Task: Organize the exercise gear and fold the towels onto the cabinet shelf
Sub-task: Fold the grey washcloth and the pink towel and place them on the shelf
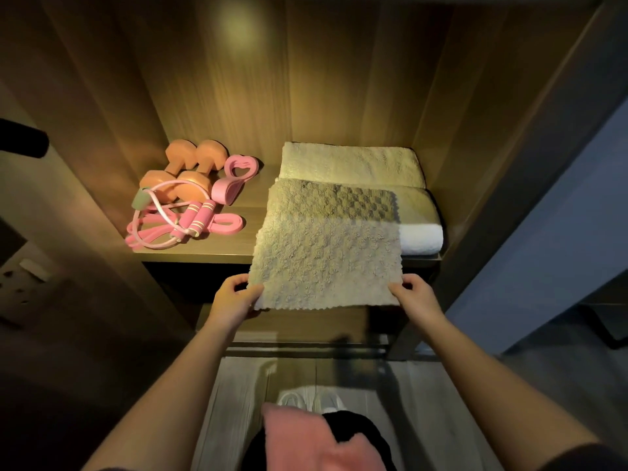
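1. The left hand (238,294) is pinching the near-left corner of a beige, waffle-textured terry towel (326,253), thumb on top and fingers curled beneath.
2. The right hand (413,294) is gripping the near-right corner in the same way, so the towel is being held flat between both hands. Its far half is lying on the shelf and its near half is hanging out past the shelf's front edge.
3. Towards twelve o'clock, that far half is resting on a folded white towel (421,232), and a folded cream towel (350,161) is sitting behind it against the back wall.
4. At ten o'clock from the hands, the exercise gear is sitting grouped on the shelf's left side: two orange dumbbells (190,164), a pink figure-eight stretch band (234,175), a pink skipping rope with padded handles (190,219) and a flat pink loop band (231,222).
5. Progress, as I judge it: the gear is looking sorted and two towels are already lying folded. The beige one is only partly laid and wants folding over or sliding in.
6. A pink cloth (306,436) is showing at six o'clock, close to the body. It is probably another towel waiting, though I cannot tell how it is being carried.
7. The brown wood-grain shelf (251,198) is glowing under warm light inside a wooden cabinet (306,79). A lower shelf is showing below, and grey plank flooring (238,385) with white shoes (306,401) is lying at six o'clock.
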The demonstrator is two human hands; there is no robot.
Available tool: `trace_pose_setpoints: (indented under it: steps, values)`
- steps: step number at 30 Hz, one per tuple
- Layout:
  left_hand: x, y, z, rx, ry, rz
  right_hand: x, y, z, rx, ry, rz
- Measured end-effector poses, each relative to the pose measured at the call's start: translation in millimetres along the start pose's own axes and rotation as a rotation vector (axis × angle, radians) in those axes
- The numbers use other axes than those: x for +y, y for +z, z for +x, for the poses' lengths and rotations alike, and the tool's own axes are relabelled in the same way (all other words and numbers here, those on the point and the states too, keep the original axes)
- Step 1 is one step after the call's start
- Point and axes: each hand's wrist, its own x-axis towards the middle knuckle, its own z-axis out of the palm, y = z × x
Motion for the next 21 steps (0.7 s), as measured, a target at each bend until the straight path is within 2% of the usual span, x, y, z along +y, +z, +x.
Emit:
trace_pose_setpoints:
  steps: [4, 7, 9, 11, 13, 15, 18, 21]
  values:
    - [10, -6, -20, 0.035, 0.096, -0.101, -5, -15, -22, -0.007, -0.095, 0.27]
    - [24, -7, -32, 0.021, 0.143, -0.192, -18, -24, -30, -0.021, -0.094, 0.323]
    - [37, -9, -34, -0.023, 0.098, -0.297, -28, -30, -31, -0.057, -0.049, 0.443]
    - [49, -12, -32, -0.138, 0.06, -0.346, -39, -34, -29, -0.117, -0.076, 0.492]
    - [59, -11, -29, -0.177, 0.119, -0.259, -50, -36, -24, -0.119, -0.134, 0.411]
    - [65, -7, -26, -0.129, 0.185, -0.166, -57, -36, -17, -0.064, -0.166, 0.311]
    - [77, 0, -11, 0.002, 0.254, -0.099, -70, -34, -4, 0.054, -0.236, 0.156]
    - [92, 7, 16, 0.18, 0.315, 0.112, -84, -32, 15, 0.134, -0.266, 0.058]
